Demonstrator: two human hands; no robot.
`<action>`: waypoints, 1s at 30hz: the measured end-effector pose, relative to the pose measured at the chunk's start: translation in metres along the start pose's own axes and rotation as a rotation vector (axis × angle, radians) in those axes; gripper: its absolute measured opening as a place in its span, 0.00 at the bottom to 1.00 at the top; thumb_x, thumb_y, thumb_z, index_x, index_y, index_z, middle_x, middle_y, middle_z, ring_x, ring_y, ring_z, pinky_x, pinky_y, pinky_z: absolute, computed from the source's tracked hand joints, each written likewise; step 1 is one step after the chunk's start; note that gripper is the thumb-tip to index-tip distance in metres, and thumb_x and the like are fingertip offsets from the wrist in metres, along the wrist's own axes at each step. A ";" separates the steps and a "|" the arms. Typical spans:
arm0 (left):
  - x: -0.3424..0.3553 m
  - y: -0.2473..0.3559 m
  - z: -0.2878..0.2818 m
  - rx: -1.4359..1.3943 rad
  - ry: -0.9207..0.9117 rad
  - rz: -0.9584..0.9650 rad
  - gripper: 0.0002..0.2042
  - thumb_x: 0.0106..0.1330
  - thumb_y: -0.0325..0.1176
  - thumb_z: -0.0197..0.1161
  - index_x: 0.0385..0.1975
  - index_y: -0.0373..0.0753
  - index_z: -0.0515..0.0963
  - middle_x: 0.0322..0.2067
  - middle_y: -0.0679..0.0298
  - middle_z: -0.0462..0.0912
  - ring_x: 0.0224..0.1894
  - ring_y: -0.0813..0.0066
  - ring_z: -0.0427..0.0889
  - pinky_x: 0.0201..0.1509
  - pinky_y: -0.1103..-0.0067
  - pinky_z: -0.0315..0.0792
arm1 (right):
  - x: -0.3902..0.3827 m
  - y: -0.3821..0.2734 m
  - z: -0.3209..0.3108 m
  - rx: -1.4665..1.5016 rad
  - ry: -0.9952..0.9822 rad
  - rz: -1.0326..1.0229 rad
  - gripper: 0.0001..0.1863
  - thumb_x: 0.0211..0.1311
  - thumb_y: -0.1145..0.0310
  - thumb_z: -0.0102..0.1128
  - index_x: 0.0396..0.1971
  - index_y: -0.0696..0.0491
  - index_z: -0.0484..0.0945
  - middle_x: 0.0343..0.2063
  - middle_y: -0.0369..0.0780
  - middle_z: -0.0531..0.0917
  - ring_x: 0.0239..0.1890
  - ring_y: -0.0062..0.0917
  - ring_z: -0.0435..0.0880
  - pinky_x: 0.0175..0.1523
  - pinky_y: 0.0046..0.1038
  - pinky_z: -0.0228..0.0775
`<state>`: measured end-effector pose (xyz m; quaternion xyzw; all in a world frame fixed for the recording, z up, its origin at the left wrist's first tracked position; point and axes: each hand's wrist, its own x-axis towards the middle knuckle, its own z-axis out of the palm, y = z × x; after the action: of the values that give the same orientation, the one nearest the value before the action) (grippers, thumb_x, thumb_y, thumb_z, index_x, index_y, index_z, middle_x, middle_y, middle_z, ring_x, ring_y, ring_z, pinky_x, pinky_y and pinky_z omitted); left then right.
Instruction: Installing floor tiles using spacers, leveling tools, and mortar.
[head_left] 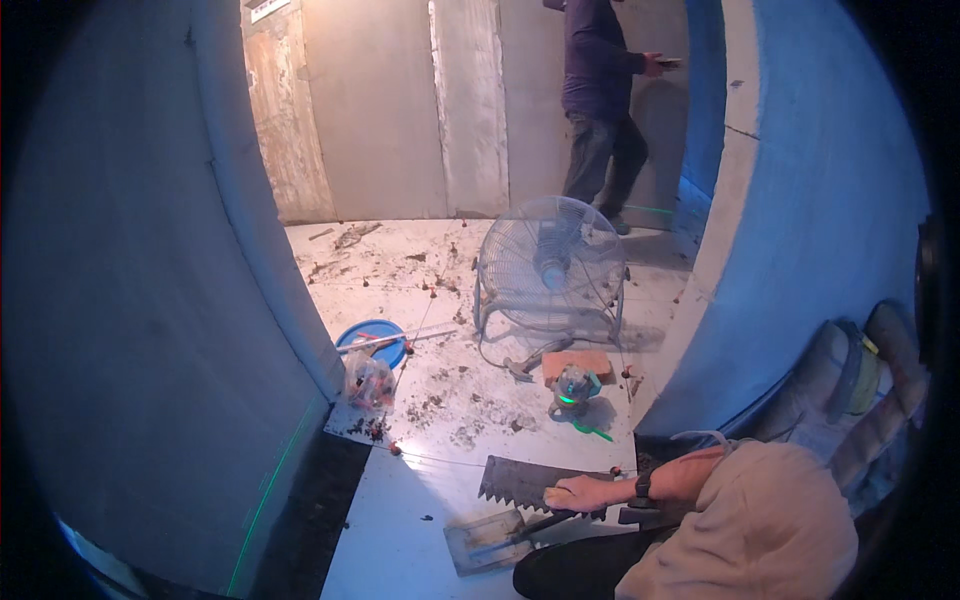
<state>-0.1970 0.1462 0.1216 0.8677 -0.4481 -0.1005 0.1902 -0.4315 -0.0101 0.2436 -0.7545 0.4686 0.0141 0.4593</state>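
Note:
My right hand comes in from the right, a dark watch on its wrist. Its fingers are closed on the lower edge of a dark notched trowel with large teeth; part of the trowel is hidden under the hand. Just below it, a flat trowel with a pale, smeared blade and a dark handle lies on the white tile. My bent knee in beige trousers covers the lower right, over a dark shoe. My left hand is out of view.
Ahead stand a green-lit laser level, an orange block, a hammer and a large floor fan. At left are a blue round lid and a bag of red pieces. Another person stands behind the fan. Walls flank the opening.

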 end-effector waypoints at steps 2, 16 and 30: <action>0.000 -0.012 0.004 0.049 -0.026 -0.059 0.26 0.67 0.48 0.44 0.56 0.33 0.65 0.50 0.53 0.68 0.51 0.55 0.68 0.46 0.59 0.67 | 0.006 -0.001 0.000 0.000 -0.020 -0.017 0.32 0.63 0.41 0.49 0.40 0.62 0.75 0.34 0.49 0.81 0.39 0.36 0.81 0.44 0.33 0.71; -0.029 -0.237 0.082 0.744 -0.045 -0.744 0.28 0.69 0.51 0.38 0.62 0.38 0.61 0.60 0.55 0.62 0.60 0.54 0.64 0.52 0.57 0.65 | 0.094 -0.038 0.038 -0.113 -0.059 -0.198 0.26 0.64 0.44 0.51 0.40 0.55 0.73 0.32 0.50 0.80 0.38 0.44 0.80 0.42 0.38 0.69; -0.067 -0.337 0.152 0.505 -0.288 -0.720 0.29 0.69 0.53 0.37 0.64 0.38 0.58 0.62 0.55 0.58 0.63 0.55 0.58 0.56 0.57 0.59 | 0.141 -0.078 0.105 -0.112 -0.200 -0.156 0.21 0.65 0.52 0.56 0.47 0.52 0.72 0.31 0.46 0.80 0.35 0.37 0.82 0.39 0.34 0.72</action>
<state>-0.0391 0.3413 -0.1580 0.9645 -0.1505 -0.1673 -0.1381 -0.2536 -0.0224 0.1721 -0.8080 0.3587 0.0797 0.4605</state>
